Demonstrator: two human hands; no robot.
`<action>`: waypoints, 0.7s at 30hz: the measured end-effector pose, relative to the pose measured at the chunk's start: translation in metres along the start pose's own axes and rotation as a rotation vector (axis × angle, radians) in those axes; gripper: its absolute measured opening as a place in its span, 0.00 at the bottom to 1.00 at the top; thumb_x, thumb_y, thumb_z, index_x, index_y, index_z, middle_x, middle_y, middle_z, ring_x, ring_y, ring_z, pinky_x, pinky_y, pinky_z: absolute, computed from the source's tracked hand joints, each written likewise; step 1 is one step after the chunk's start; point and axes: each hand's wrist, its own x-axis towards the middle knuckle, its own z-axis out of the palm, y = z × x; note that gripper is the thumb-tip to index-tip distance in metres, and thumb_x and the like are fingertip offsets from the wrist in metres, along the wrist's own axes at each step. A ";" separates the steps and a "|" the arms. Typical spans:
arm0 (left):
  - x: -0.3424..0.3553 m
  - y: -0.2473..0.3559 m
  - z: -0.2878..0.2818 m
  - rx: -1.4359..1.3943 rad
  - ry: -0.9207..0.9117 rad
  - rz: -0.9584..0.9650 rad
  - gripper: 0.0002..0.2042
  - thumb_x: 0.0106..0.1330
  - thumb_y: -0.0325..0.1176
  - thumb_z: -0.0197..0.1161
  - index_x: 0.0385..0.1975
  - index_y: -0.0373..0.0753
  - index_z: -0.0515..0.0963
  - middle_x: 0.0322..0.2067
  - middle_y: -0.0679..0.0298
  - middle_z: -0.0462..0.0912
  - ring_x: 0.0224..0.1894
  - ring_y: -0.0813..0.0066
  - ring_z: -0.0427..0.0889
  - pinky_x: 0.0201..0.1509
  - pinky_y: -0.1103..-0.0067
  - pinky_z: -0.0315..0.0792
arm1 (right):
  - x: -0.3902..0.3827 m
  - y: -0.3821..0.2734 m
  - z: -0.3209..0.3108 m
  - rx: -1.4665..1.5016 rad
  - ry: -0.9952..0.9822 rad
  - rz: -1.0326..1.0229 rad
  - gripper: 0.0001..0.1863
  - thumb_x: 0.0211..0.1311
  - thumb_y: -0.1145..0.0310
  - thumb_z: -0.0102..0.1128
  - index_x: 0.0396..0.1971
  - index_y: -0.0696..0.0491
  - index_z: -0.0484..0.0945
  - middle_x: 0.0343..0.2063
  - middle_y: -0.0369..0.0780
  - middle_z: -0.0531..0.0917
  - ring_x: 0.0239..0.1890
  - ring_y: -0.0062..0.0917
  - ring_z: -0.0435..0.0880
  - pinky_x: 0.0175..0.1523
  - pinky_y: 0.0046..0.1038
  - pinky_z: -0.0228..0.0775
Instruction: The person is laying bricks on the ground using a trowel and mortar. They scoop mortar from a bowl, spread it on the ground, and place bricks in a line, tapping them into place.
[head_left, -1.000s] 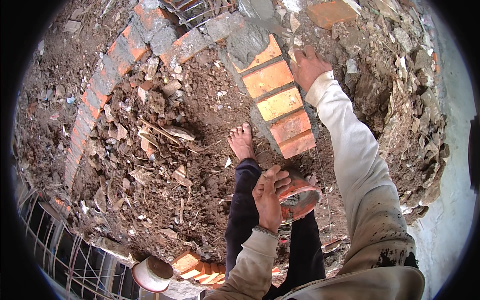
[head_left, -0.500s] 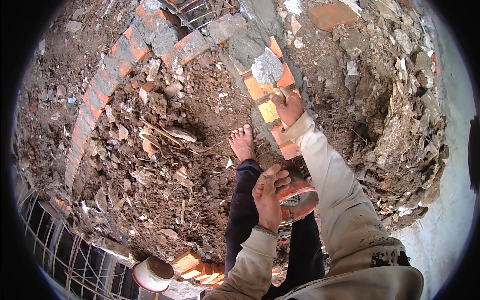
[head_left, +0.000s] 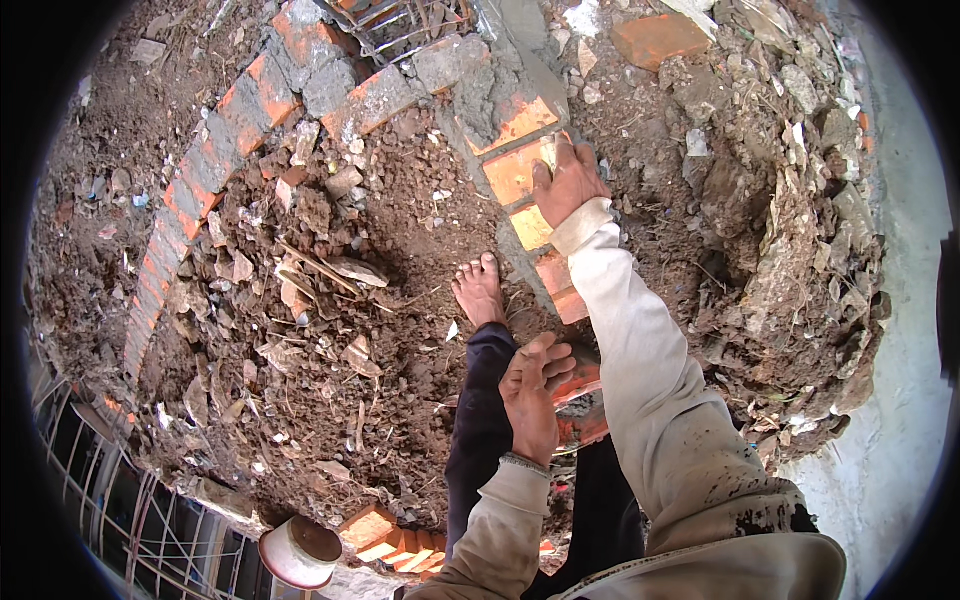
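Note:
My right hand [head_left: 572, 182] is closed round the pale handle of a trowel [head_left: 548, 153], over the right side of a low brick course [head_left: 512, 170]. The trowel's blade is mostly hidden or edge-on. Wet grey mortar [head_left: 495, 95] covers the far end of these bricks and laps onto an orange one. Held up over my leg, my left hand [head_left: 530, 395] is open and empty, its fingers loosely bent. Beside it, partly behind my right sleeve, is an orange mortar-smeared pan [head_left: 582, 428] with grey mortar inside.
A mortared brick wall [head_left: 240, 110] curves along the left, joining a metal rebar cage [head_left: 400, 30] at the top. Rubble and soil [head_left: 330, 300] surround my bare foot [head_left: 480, 290]. Lower left are a round container [head_left: 300, 552], stacked bricks [head_left: 395, 540] and more bars [head_left: 150, 520]. A loose brick [head_left: 660, 36] lies far right.
The right hand has moved slightly farther away along the bricks. The trowel's mortar-coated blade, broadside before, no longer shows flat, and more brick top is exposed. The left hand has barely moved.

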 end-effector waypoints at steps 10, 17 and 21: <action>0.001 -0.002 -0.002 -0.037 -0.010 -0.014 0.14 0.69 0.39 0.52 0.43 0.34 0.74 0.33 0.61 0.81 0.34 0.73 0.80 0.42 0.77 0.75 | 0.051 0.020 -0.009 0.247 -0.091 -0.158 0.17 0.61 0.61 0.51 0.35 0.62 0.76 0.30 0.58 0.79 0.38 0.53 0.78 0.44 0.43 0.69; 0.001 0.002 -0.001 -0.053 -0.015 0.003 0.14 0.69 0.39 0.52 0.44 0.34 0.74 0.33 0.61 0.81 0.34 0.73 0.80 0.41 0.77 0.75 | 0.011 0.052 -0.011 0.288 -0.267 -0.121 0.17 0.61 0.61 0.50 0.38 0.61 0.75 0.32 0.58 0.79 0.39 0.53 0.78 0.45 0.44 0.69; 0.001 -0.001 -0.001 -0.025 -0.019 -0.016 0.15 0.69 0.40 0.52 0.44 0.33 0.74 0.33 0.61 0.81 0.34 0.73 0.80 0.41 0.77 0.75 | 0.013 0.032 -0.027 0.270 -0.279 -0.025 0.17 0.62 0.62 0.48 0.37 0.62 0.75 0.31 0.58 0.79 0.38 0.54 0.78 0.44 0.44 0.69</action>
